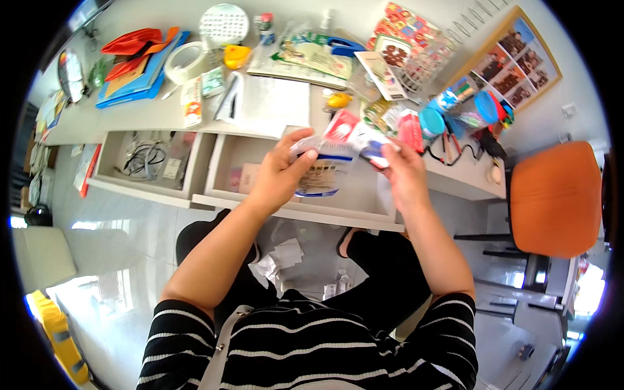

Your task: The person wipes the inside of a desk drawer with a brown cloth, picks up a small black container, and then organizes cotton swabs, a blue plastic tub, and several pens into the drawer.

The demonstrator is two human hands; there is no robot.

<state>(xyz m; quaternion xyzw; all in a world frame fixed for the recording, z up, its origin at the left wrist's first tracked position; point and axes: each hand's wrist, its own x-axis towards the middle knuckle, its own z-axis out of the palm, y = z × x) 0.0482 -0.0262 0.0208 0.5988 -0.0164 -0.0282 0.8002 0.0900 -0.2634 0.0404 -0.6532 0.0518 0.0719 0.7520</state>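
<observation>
Over an open drawer [309,211] my left hand [281,175] pinches a clear plastic packet [327,174] with blue edges and a brownish middle. My right hand [406,172] is closed on a small white packet [372,144] with blue markings. A red-and-white packet [342,126] shows between the hands, close to the white one; I cannot tell whether it is held or lies on the desk. Behind the left wrist, a pale pinkish box [249,177] lies inside the drawer.
A second open drawer [146,188] at left holds coiled cables [144,160]. On the desk are white papers [276,103], a tape roll [186,62], blue folders [140,91] and a turquoise-lidded jar [431,121]. An orange chair [556,198] stands right. Crumpled papers [286,255] lie on the floor.
</observation>
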